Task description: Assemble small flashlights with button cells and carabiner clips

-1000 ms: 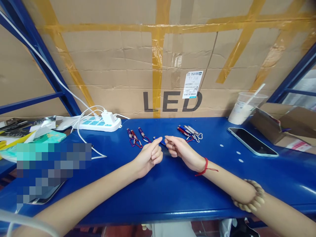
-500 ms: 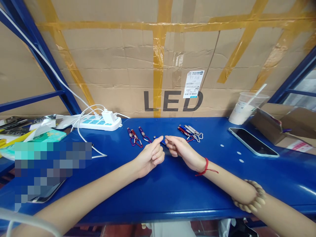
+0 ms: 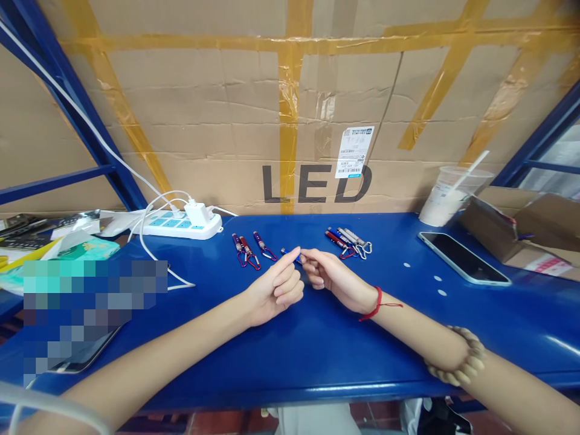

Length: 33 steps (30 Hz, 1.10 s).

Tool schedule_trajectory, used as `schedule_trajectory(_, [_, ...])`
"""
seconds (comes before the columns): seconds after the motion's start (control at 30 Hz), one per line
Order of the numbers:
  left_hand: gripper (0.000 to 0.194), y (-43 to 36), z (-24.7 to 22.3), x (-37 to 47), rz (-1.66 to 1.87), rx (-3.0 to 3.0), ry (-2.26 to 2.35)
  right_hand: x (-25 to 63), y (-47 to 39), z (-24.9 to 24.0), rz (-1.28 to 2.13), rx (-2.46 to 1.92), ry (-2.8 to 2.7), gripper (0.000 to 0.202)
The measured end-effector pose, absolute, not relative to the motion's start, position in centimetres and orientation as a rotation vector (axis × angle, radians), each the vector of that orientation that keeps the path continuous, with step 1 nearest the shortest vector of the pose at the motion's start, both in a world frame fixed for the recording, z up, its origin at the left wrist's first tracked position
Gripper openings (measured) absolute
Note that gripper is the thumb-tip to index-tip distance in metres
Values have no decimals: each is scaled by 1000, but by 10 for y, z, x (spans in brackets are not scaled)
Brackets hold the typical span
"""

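Note:
Between my two hands is a small blue keychain flashlight (image 3: 298,259), mostly covered by my fingers. My left hand (image 3: 277,291) has its fingers curled in and its thumb pressed along the flashlight. From the other side my right hand (image 3: 333,275), with a red string on the wrist, pinches it between thumb and fingers. Beyond my left hand lie a purple keychain flashlight (image 3: 259,240), a red one (image 3: 244,246) and another purple one (image 3: 236,241), with small carabiner clips. Red, blue and silver flashlights (image 3: 347,237) lie side by side beyond my right hand.
A white power strip (image 3: 206,228) with cables stands at the back left, near packets (image 3: 97,249) and a dark device (image 3: 97,350). To the right are a phone (image 3: 462,258), a drink cup with a straw (image 3: 441,202) and an open carton (image 3: 502,229). A large cardboard box (image 3: 217,121) backs the blue table (image 3: 317,356).
My fingers have shifted slightly around the blue flashlight, and a little more of it shows between them. The view has moved slightly; the other things lie as before.

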State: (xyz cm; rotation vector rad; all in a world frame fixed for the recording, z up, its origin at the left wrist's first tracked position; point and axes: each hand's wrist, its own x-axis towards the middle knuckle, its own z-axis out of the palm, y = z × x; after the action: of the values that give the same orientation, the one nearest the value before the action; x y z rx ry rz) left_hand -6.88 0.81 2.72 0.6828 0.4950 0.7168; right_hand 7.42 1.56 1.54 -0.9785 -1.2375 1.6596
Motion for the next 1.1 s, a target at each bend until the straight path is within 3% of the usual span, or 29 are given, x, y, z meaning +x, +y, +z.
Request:
schedule_trajectory(0.77, [64,14,20,-69,799,612,464,75,14,20,1872,-878,-1132,28])
schedule_trajectory(1.1, [66,14,20,-67,839,619,607,71,6,20,1657,-843,-1471,34])
